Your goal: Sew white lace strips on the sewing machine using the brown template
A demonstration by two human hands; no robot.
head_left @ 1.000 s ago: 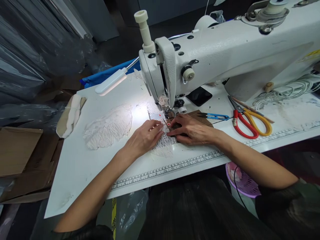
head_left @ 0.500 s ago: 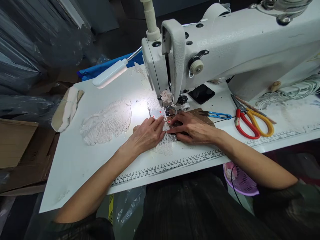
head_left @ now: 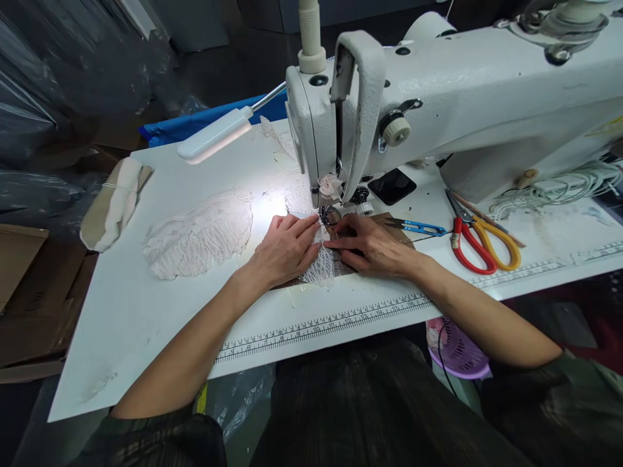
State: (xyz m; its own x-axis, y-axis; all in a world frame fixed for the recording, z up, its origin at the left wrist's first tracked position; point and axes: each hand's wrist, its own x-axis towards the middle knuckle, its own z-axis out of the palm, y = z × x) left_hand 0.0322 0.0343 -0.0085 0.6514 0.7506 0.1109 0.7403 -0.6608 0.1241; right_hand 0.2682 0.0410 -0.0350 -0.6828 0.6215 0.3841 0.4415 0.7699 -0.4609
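A narrow strip of white lace [head_left: 319, 268] lies under the needle area of the sewing machine [head_left: 327, 214]. My left hand [head_left: 288, 248] rests on its left side, fingers stretched out and lying flat with the tips close to the presser foot. On the lace's right edge, my right hand [head_left: 372, 248] has its fingers bent and the edge pinched at the fingertips; exactly how it grips is partly hidden. Beneath both hands is a brown sheet [head_left: 396, 227]. A ruffled lace piece [head_left: 202, 233] lies flat to the left of my left hand.
Blue thread snips [head_left: 421, 227] and red-and-yellow scissors [head_left: 481, 243] lie to the right, near a black phone [head_left: 392, 187]. A white lamp [head_left: 217, 135] lights the table. A tied cloth bundle [head_left: 117, 204] sits at the left edge. A purple basket [head_left: 462, 350] is below the front edge.
The view has shifted slightly. My left hand has slid forward a little and flattened over the lace, covering red marks seen earlier near the needle. My right hand stays at the lace's edge.
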